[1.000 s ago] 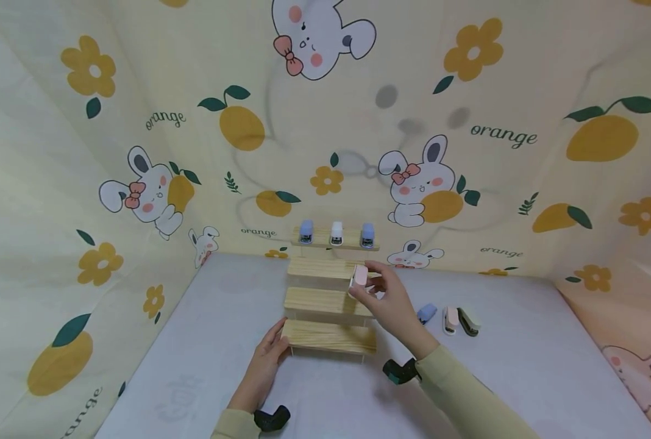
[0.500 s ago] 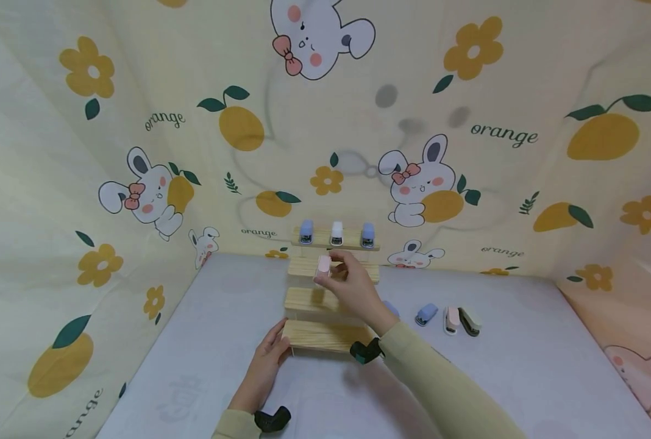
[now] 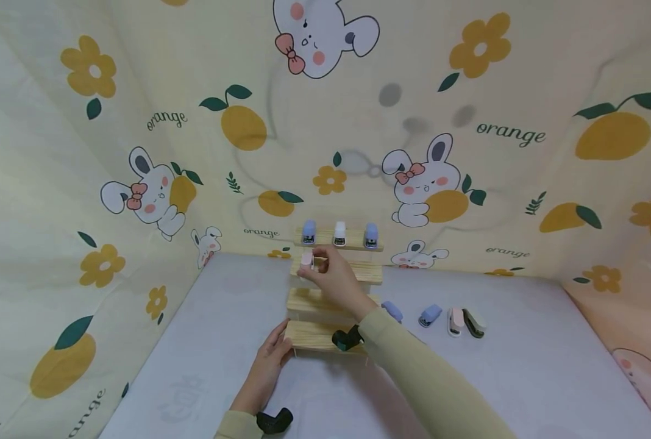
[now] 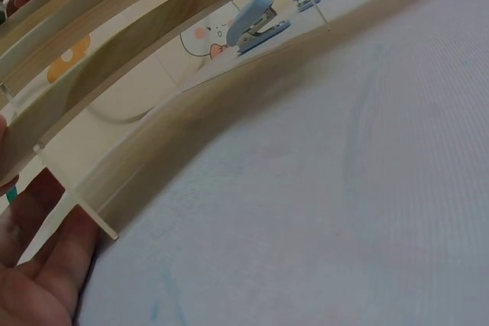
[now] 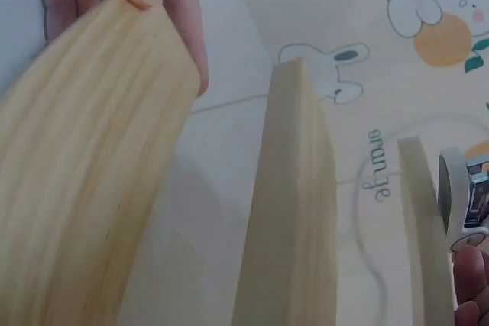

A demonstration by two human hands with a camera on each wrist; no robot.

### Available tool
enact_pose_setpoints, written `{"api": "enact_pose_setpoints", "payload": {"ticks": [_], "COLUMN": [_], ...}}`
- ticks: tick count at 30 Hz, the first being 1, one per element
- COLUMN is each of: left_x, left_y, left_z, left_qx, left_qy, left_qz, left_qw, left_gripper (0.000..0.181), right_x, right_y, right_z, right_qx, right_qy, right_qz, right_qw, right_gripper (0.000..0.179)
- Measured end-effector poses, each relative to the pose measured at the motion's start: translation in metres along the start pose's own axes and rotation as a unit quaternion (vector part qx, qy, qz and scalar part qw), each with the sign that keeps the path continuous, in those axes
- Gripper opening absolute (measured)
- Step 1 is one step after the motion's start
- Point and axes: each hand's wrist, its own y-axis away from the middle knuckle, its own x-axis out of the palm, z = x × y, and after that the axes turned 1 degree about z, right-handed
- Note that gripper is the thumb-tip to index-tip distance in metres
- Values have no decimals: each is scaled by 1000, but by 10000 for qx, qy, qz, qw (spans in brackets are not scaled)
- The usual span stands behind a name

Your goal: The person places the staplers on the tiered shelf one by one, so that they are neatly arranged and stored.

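Note:
A pink mini stapler [image 3: 306, 260] with a white base is pinched between thumb and fingers of my right hand [image 3: 333, 277]. It is at the left end of the second-highest step of a tiered wooden stand [image 3: 311, 333]. In the right wrist view the stapler [image 5: 456, 196] shows at the right edge, base right beside the step's board. My left hand [image 3: 267, 360] grips the left end of the lowest board, thumb on top and fingers around the side. The top step carries a blue stapler [image 3: 309, 232], a white stapler [image 3: 339, 233] and another blue stapler [image 3: 371, 235].
Right of the stand, on the pale table, lie two blue staplers [image 3: 430, 315], a pink stapler [image 3: 455, 320] and a dark-bodied, pale green-topped stapler [image 3: 473, 323]. A patterned cloth [image 3: 292, 171] hangs close behind the stand. Thin clear supports [image 4: 80, 196] hold up the boards.
My right hand has carried the pink stapler leftward across the stand to the left end of the second-highest step. My left hand keeps its grip on the lowest board.

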Motion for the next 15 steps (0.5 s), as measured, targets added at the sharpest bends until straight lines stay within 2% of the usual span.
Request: {"api": "enact_pose_setpoints", "payload": {"ticks": [7, 15], "left_x": [0, 0], "left_y": [1, -1], "left_z": [-2, 1], "left_qx": [-35, -15], "left_qy": [-14, -58], "left_qz": [-4, 12], "left_qw": [10000, 10000], "left_gripper": [53, 53], "right_x": [1, -2], "right_y": [-2, -5], "right_z": [-1, -2], "right_qx": [118, 233], "right_qy": [322, 717], "right_qz": [62, 350], "right_qw": [9994, 9965], "right_gripper": [64, 73]}}
